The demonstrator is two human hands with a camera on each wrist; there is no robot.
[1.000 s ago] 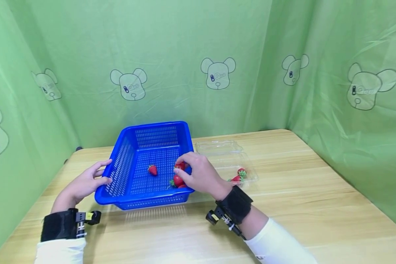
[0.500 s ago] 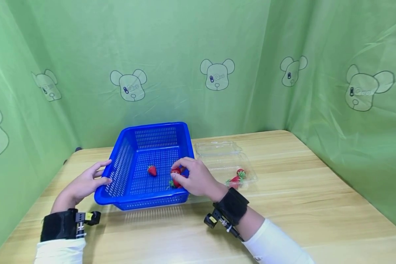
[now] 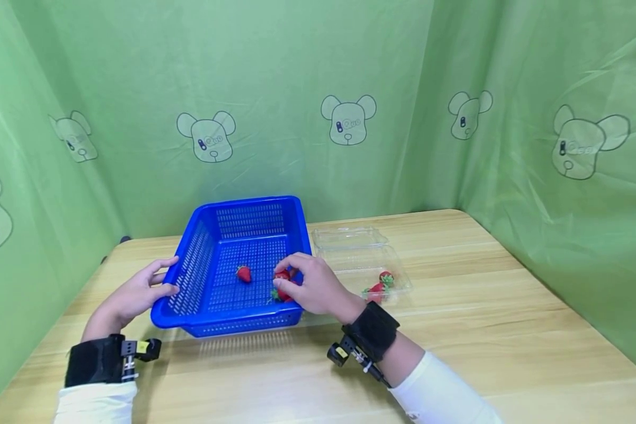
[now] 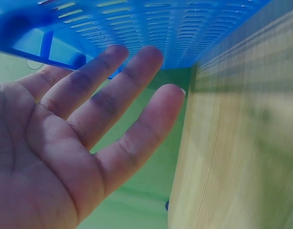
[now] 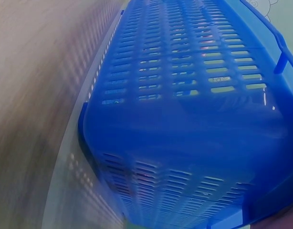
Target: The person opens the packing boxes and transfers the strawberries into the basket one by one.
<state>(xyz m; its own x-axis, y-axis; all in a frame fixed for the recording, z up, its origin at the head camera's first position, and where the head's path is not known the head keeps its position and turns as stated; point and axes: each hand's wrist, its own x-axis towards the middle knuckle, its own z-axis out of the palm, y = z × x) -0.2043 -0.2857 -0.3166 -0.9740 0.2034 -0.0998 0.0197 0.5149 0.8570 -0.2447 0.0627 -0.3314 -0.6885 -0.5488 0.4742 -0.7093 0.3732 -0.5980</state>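
In the head view, a blue plastic basket (image 3: pixel 228 203) with slotted walls stands on the table. My left hand (image 3: pixel 132 294) holds its left rim, with thumb and index finger over the edge; in the left wrist view the other fingers (image 4: pixel 141 124) extend below the rim beside the slotted wall. My right hand (image 3: pixel 318 285) reaches over the right rim and pinches a strawberry (image 3: pixel 282 275) between thumb and fingertips. Right under it lie more strawberries (image 3: pixel 283 293), partly hidden by the hand. A lone strawberry (image 3: pixel 244 274) lies mid-basket. The right wrist view mostly shows the basket's outer corner (image 5: pixel 184 124).
Right of the basket, a clear plastic box (image 3: pixel 360 259) lies with its lid opened toward the back; several strawberries (image 3: pixel 376 291) sit at its front right corner. The wooden table (image 3: pixel 482 306) is bordered by a green curtain (image 3: pixel 275 88) with printed bear heads.
My right hand has moved slightly left and down into the basket with the strawberry, then stays almost still. The left hand keeps its place on the rim.
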